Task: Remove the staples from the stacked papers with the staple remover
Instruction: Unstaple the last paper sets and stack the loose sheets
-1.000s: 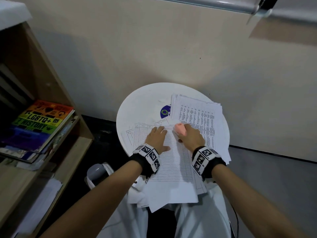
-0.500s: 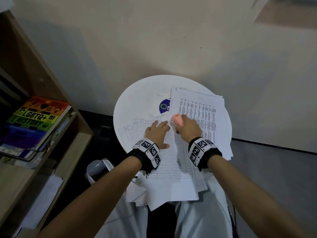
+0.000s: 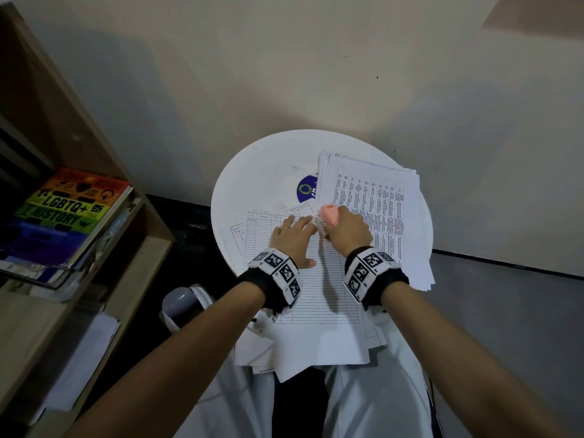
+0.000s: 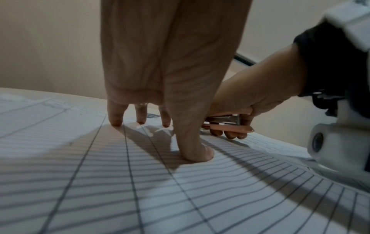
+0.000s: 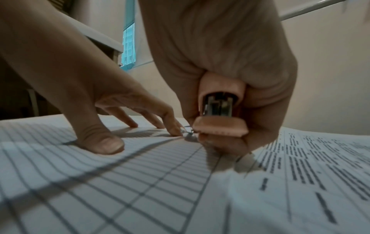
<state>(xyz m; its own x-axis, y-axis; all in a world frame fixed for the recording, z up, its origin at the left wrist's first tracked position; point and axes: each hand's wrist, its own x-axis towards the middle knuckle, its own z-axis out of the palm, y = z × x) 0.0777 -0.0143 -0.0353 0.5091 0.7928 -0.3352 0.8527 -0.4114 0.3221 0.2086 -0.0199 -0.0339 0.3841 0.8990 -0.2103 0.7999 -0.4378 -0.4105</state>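
Round white table (image 3: 252, 172), set close against a pale wall. Directly on it: a sheet printed with a ruled grid form (image 3: 319, 292), nearest the person, its near edge hanging past the table rim; more loose white sheets (image 3: 316, 352) fanned out beneath it. A stack of papers with dense printed columns (image 3: 379, 200) lies on the right, overhanging that side. A blue round sticker or disc (image 3: 305, 189), half covered by the stack; which of the two, unclear.

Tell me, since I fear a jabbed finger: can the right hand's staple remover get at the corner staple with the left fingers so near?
Probably yes. The staple remover already sits at the staple, with the left hand pressing the papers just beside it, not over it.
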